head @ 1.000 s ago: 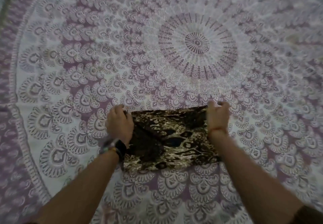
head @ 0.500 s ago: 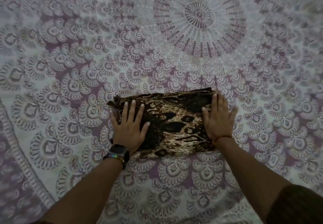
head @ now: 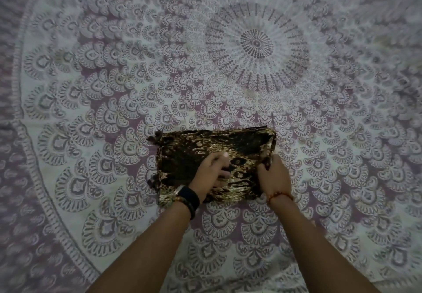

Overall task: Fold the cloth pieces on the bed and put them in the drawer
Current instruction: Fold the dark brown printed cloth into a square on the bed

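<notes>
A dark brown and gold patterned cloth (head: pixel 189 148) lies folded into a rectangle on the bed, a little below the middle of the view. My left hand (head: pixel 211 174), with a black watch on the wrist, rests flat on the cloth's middle with fingers pointing right. My right hand (head: pixel 272 176) pinches the cloth's right edge, which is lifted a little off the bed. Small tassels stick out at the cloth's left edge. No drawer is in view.
The bed is covered by a white and mauve mandala-print sheet (head: pixel 114 75) that fills the whole view. Its round centre motif (head: pixel 256 43) lies beyond the cloth.
Both hands were pressing flat on the cloth's two ends. The left hand has slid to the cloth's middle, and the right hand has closed on the right edge.
</notes>
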